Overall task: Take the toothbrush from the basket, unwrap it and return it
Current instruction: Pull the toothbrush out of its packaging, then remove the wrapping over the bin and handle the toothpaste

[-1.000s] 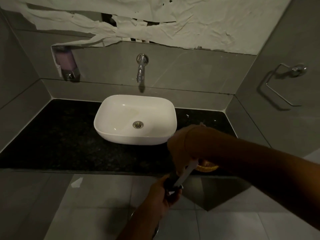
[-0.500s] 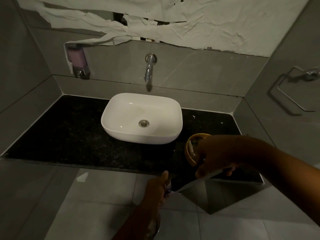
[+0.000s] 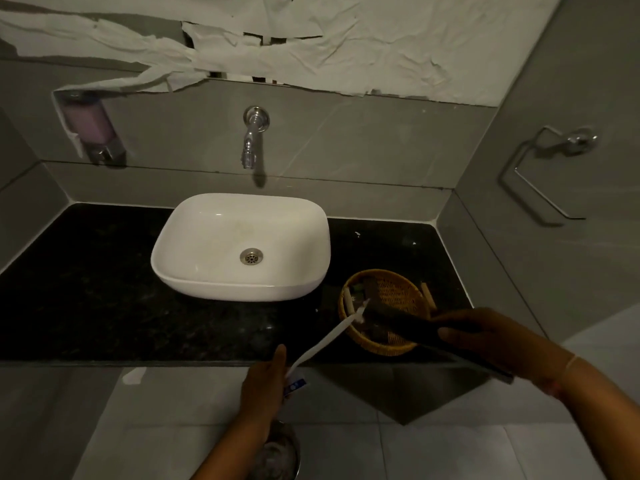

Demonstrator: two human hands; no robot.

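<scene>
A white toothbrush (image 3: pixel 325 341) slants up from my left hand (image 3: pixel 263 386), which grips its handle end together with a small white and blue packet (image 3: pixel 294 384). The brush head reaches the left rim of the round wicker basket (image 3: pixel 384 272) on the black counter. My right hand (image 3: pixel 485 337) holds a long dark wrapper (image 3: pixel 401 323) over the basket. The wrapper's left end lies right beside the brush head, and whether they touch I cannot tell. Small items lie in the basket, partly hidden by the wrapper.
A white basin (image 3: pixel 242 244) sits on the black counter (image 3: pixel 86 289) left of the basket, under a wall tap (image 3: pixel 252 140). A soap dispenser (image 3: pixel 91 128) hangs at the back left and a metal ring holder (image 3: pixel 547 168) on the right wall. Grey floor tiles lie below.
My right hand has drawn the dark wrapper away to the right, baring the white toothbrush. The basket, earlier hidden behind that hand, is now in view.
</scene>
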